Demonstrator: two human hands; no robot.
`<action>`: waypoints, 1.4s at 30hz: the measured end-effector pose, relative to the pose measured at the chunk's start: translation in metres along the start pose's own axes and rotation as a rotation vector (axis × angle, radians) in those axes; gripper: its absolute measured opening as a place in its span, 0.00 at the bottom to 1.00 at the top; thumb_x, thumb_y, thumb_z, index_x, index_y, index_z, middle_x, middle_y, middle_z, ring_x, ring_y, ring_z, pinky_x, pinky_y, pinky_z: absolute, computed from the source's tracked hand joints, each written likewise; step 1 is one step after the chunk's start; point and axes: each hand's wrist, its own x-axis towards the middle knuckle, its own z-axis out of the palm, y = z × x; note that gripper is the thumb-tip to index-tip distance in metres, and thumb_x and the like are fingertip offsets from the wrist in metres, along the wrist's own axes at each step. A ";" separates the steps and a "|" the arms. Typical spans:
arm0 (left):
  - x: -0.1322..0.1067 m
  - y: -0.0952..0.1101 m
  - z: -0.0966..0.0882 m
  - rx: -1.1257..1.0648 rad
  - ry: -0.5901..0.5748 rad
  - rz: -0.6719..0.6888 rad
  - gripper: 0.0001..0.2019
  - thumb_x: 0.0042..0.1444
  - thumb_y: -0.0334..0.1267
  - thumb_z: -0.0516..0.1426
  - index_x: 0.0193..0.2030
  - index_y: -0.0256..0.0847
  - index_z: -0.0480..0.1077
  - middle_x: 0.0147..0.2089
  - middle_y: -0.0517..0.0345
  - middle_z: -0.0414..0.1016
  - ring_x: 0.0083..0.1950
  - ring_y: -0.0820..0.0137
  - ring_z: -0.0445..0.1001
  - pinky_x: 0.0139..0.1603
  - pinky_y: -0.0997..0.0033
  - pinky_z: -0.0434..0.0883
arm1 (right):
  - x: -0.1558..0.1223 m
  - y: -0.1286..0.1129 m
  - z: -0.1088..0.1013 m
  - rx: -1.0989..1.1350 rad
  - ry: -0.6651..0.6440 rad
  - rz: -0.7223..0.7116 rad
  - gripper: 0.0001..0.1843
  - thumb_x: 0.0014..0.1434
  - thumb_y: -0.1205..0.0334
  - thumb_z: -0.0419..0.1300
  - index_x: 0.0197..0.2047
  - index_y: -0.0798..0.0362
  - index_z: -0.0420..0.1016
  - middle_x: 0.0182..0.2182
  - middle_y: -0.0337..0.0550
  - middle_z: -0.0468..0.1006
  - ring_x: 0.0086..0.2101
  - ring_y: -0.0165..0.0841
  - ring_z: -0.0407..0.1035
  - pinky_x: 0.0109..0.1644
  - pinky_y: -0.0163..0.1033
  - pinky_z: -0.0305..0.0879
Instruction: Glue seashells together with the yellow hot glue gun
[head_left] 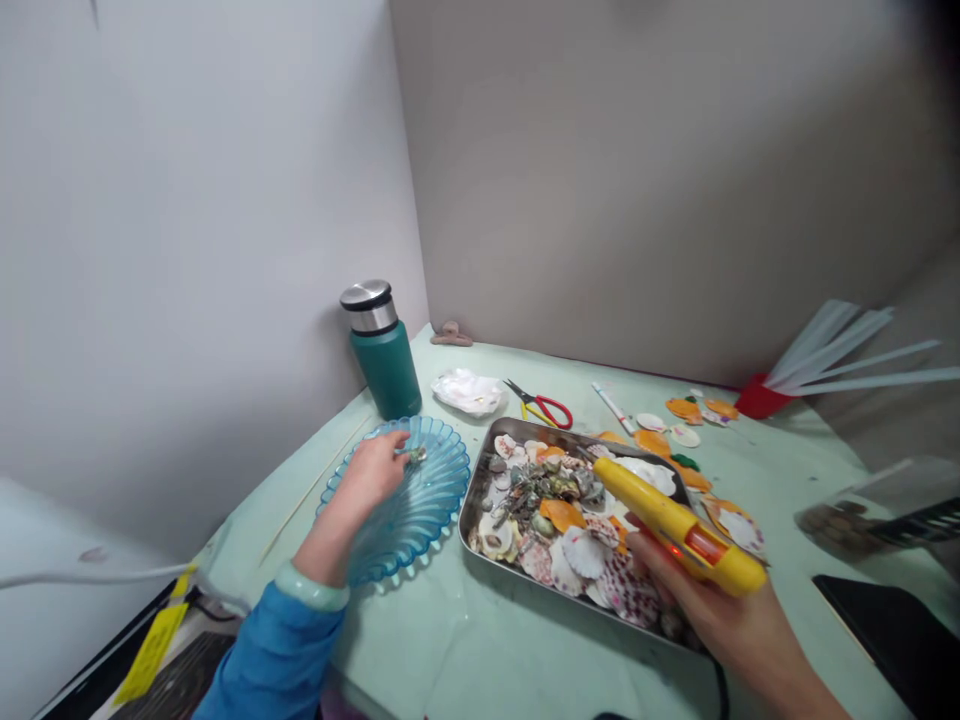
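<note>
My left hand [377,468] is over a blue scalloped glass plate [427,510], its fingers pinching a small greenish shell [417,455]. Whether the shell touches the plate, I cannot tell. My right hand [697,600] grips a yellow hot glue gun [679,520], its nozzle pointing left above a metal tray [540,590]. A small red light glows on the gun's side. Many shells fill the tray: white and speckled scallops [585,552], orange pieces [562,514] and small dark snail shells [551,485]. The gun and my hand hide the tray's right part.
Behind the plate stands a green bottle [386,365]. A large white shell [469,391], red-and-yellow scissors [540,405] and a marker [613,408] lie behind the tray. Glue sticks fill a red cup [761,396] at right, near a clear container [847,515]. A cord trails below my right hand.
</note>
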 end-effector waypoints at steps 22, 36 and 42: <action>0.014 -0.017 -0.005 0.158 0.022 -0.037 0.12 0.54 0.38 0.54 0.38 0.40 0.77 0.42 0.46 0.79 0.45 0.55 0.75 0.42 0.63 0.68 | 0.000 0.001 -0.001 -0.074 -0.015 -0.021 0.12 0.51 0.54 0.63 0.37 0.52 0.78 0.34 0.42 0.83 0.34 0.40 0.77 0.38 0.35 0.76; 0.003 -0.015 -0.014 0.050 0.013 -0.081 0.15 0.51 0.32 0.51 0.44 0.38 0.74 0.33 0.54 0.80 0.31 0.67 0.77 0.33 0.72 0.69 | 0.001 -0.002 -0.002 -0.058 -0.036 -0.006 0.11 0.50 0.55 0.64 0.36 0.51 0.77 0.31 0.42 0.82 0.30 0.40 0.77 0.29 0.34 0.75; -0.005 0.004 -0.021 0.078 0.141 -0.068 0.10 0.51 0.38 0.54 0.37 0.42 0.74 0.36 0.52 0.80 0.38 0.61 0.76 0.38 0.68 0.67 | 0.000 -0.008 -0.002 -0.041 -0.010 0.013 0.12 0.51 0.54 0.63 0.36 0.51 0.77 0.33 0.43 0.82 0.32 0.40 0.77 0.35 0.37 0.76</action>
